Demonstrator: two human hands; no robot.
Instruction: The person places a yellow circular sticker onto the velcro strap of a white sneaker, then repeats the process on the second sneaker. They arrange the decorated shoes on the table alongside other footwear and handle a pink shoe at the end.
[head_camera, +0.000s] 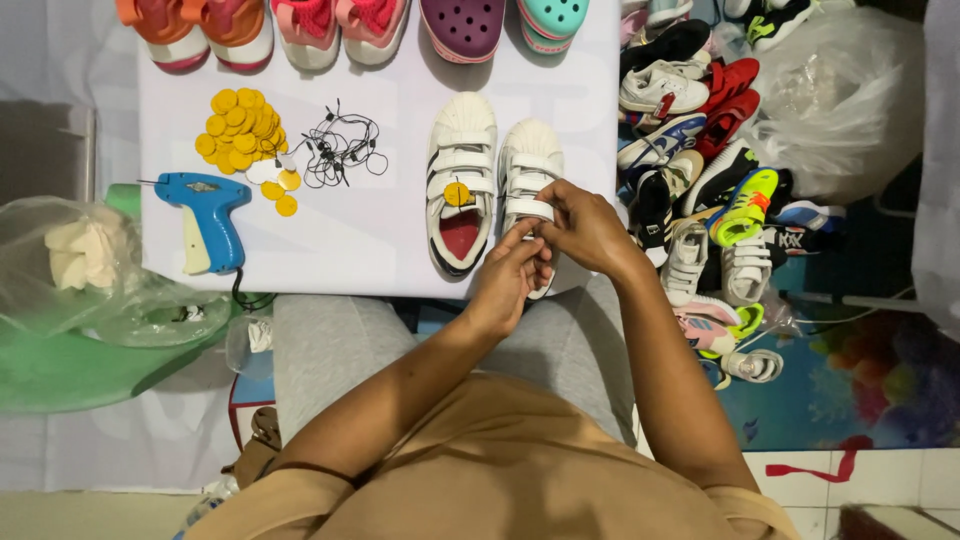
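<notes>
A pair of small white shoes with strap fasteners lies on the white table (340, 230). The left shoe (459, 180) carries a round yellow tag on its straps. Both my hands work at the right shoe (529, 165). My left hand (508, 278) pinches at its heel end, and my right hand (585, 228) covers its lower straps with fingers closed on them. Whatever small thing sits between my fingertips is hidden.
A blue tagging gun (205, 215), a heap of yellow round tags (240, 130) and black loop strings (338, 148) lie on the table's left. Several coloured shoes (340, 25) line the far edge. A pile of shoes (710, 180) sits at right, plastic bags (90, 265) at left.
</notes>
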